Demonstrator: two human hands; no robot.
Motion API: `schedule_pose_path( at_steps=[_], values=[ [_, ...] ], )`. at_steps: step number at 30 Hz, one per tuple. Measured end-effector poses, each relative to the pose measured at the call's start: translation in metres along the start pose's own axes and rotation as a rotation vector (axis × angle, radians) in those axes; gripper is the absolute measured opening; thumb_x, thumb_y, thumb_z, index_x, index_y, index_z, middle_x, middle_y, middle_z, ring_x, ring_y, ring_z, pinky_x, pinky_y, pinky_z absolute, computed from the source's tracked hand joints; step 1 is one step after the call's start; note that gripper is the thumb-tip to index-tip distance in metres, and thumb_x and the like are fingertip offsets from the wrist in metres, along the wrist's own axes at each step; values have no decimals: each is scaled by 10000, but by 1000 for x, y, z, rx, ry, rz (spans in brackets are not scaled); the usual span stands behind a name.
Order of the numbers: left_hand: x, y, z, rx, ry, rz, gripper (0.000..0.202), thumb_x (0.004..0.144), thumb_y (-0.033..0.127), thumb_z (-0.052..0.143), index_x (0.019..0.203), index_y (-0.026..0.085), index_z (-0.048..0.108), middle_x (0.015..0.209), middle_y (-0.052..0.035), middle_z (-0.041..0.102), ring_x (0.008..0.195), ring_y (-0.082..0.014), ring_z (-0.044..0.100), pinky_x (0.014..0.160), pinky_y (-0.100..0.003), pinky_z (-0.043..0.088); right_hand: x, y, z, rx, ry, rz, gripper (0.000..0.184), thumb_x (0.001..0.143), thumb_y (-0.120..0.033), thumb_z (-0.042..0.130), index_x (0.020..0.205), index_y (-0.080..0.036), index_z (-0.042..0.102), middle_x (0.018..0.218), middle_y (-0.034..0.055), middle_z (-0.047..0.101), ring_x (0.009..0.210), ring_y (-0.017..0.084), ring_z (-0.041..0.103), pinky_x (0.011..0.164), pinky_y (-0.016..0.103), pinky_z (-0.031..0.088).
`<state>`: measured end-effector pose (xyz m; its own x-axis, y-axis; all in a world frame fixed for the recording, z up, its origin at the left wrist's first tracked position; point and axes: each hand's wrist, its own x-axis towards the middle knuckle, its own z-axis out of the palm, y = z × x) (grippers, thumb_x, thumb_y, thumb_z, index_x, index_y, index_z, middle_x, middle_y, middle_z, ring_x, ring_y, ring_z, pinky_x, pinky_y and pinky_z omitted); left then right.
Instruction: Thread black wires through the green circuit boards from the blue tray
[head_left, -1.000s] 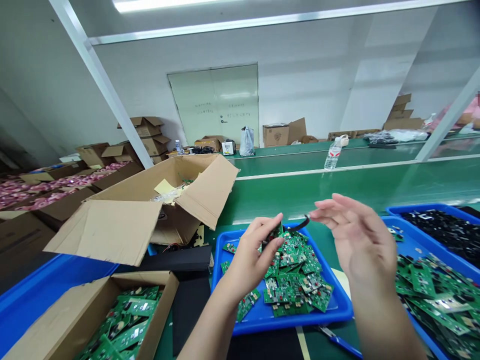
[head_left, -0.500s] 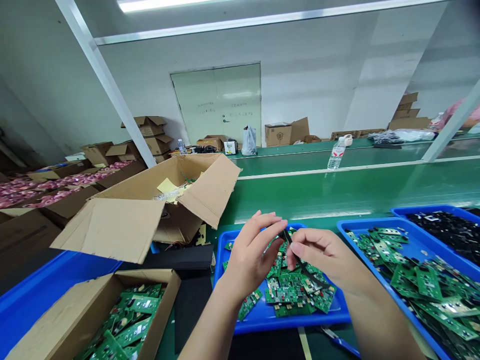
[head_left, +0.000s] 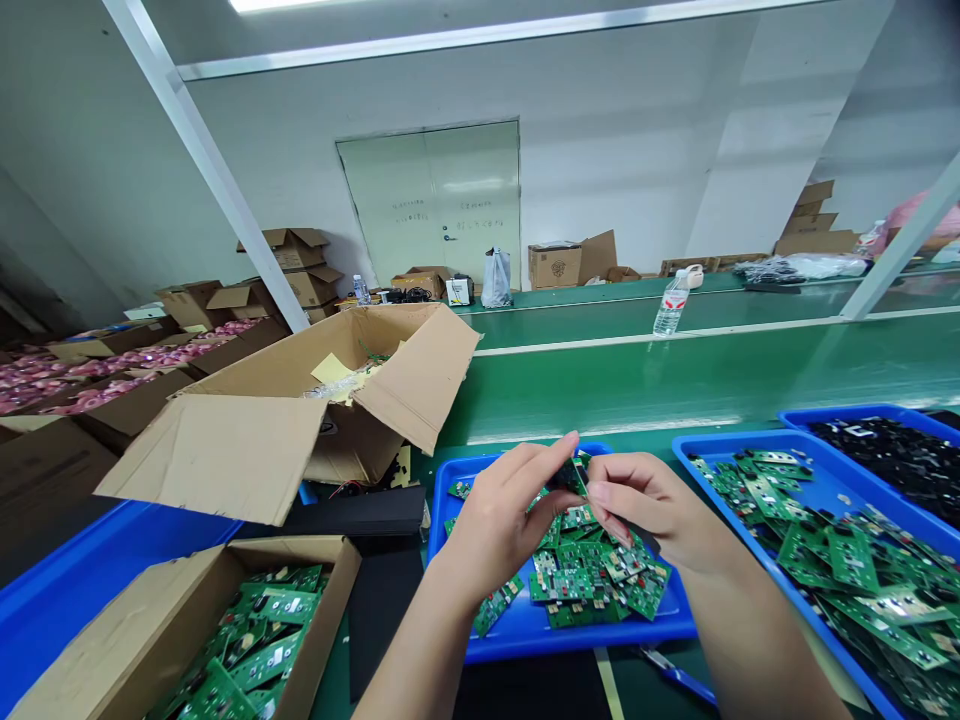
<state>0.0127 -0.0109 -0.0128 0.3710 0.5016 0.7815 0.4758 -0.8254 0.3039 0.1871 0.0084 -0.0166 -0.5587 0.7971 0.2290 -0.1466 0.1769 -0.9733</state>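
Hands: two, the left hand (head_left: 499,530) and the right hand (head_left: 645,505), both of the one person.

Held thing: one small dark piece (head_left: 570,478); it is too small to tell exactly what it is.

Fingers: the left fingers (head_left: 541,468) and right fingers (head_left: 609,500) are clenched, and they grasp the piece from two sides.

Place of piece: in the air just above the far part of the middle tray, between both hands.

Blue trays: four. The middle tray (head_left: 570,645) holds a loose pile of green circuit boards. The right tray (head_left: 750,443) holds many boards too. The far tray (head_left: 862,412) holds a heap of black parts. The left tray (head_left: 75,570) lies under a box.

Cardboard boxes near hands: two. The lower box (head_left: 322,590) is full of green boards. The open box (head_left: 225,460) has yellow paper and clear plastic inside.

Surface: the green surface (head_left: 600,400) carries a water bottle (head_left: 670,310).
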Motion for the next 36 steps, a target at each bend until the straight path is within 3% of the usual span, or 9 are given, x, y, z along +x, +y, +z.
schedule_pose_path(
  at_steps=[6, 12, 19, 24, 27, 33, 36],
  values=[
    [0, 4, 1, -122, -24, -49, 435, 855, 226, 594, 1282, 243, 515, 923, -63, 695, 814, -150, 643, 732, -272, 536, 1, -3, 0, -149, 47, -79, 348, 782, -441, 535, 554, -203, 424, 449, -48, 430, 417, 87, 356, 432, 215, 334],
    [3, 13, 9, -275, 7, -264, 314, 848, 252, 603, 1158, 206, 624, 916, -80, 712, 786, -160, 653, 721, -278, 541, 0, -7, 2, -360, 164, -160, 257, 783, -317, 486, 569, -205, 395, 507, -44, 402, 469, 91, 338, 439, 206, 285],
    [2, 20, 17, -306, -23, -391, 392, 889, 198, 518, 1281, 207, 542, 978, -81, 701, 889, -179, 652, 779, -279, 528, 2, -3, 3, -475, 285, -271, 227, 784, -212, 459, 561, -200, 419, 506, -50, 402, 476, 91, 362, 464, 211, 311],
    [1, 20, 18, -357, -52, -451, 405, 887, 192, 505, 1290, 197, 538, 1036, -81, 696, 906, -185, 647, 799, -289, 523, 5, -1, -1, -516, 246, -290, 221, 762, -197, 439, 546, -204, 392, 493, -52, 387, 467, 91, 352, 448, 218, 279],
    [1, 20, 18, -383, -65, -533, 409, 881, 196, 496, 1286, 183, 547, 922, -65, 717, 867, -190, 648, 754, -281, 525, 6, -1, -2, -543, 226, -254, 220, 739, -176, 443, 533, -205, 369, 485, -55, 372, 462, 88, 331, 445, 221, 269],
    [6, 23, 18, -602, 181, -751, 356, 825, 205, 570, 1173, 159, 629, 796, -49, 701, 672, -130, 624, 572, -198, 495, 2, -7, -6, -356, 163, -321, 251, 813, -258, 482, 581, -202, 406, 537, -50, 390, 510, 93, 380, 554, 240, 386],
    [8, 21, 17, -723, 274, -770, 335, 820, 226, 589, 1146, 164, 632, 862, -68, 715, 727, -135, 657, 620, -201, 521, -4, -10, -11, -339, 210, -186, 216, 817, -315, 566, 675, -209, 443, 635, -27, 452, 577, 106, 439, 568, 238, 424]
  ],
)
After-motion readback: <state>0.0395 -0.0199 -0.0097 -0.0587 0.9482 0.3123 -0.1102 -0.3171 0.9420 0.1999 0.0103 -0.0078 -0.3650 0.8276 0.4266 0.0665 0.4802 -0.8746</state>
